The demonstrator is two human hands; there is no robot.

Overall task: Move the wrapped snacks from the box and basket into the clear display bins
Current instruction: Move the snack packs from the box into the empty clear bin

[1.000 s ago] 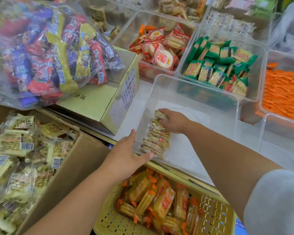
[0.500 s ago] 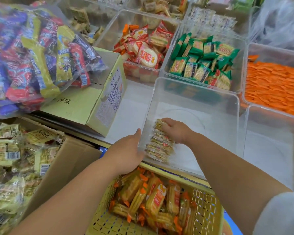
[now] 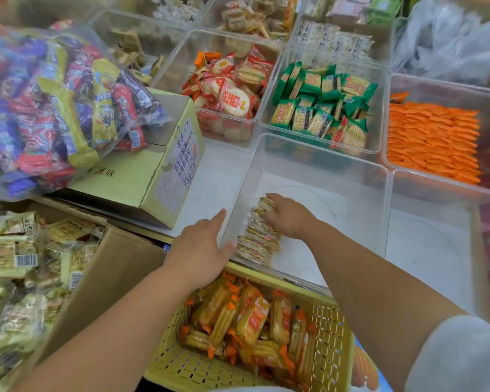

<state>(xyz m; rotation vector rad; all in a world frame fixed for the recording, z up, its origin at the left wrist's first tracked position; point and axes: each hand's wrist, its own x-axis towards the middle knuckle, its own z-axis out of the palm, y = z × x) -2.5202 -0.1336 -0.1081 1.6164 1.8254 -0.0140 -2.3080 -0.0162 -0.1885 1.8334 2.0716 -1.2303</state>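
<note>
Right grip (image 3: 290, 217) curls round crinkly snacks (image 3: 256, 244); left grip (image 3: 198, 253) flat against clear bin (image 3: 351, 227).

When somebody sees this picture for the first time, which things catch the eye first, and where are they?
First the two hands in the middle: the right hand rests on a row of wrapped snacks inside the near clear bin, while the left hand touches that bin's outer left wall. Next the bright colours: the big bag of mixed snacks at upper left and the orange packets in the bin at far right.
</note>
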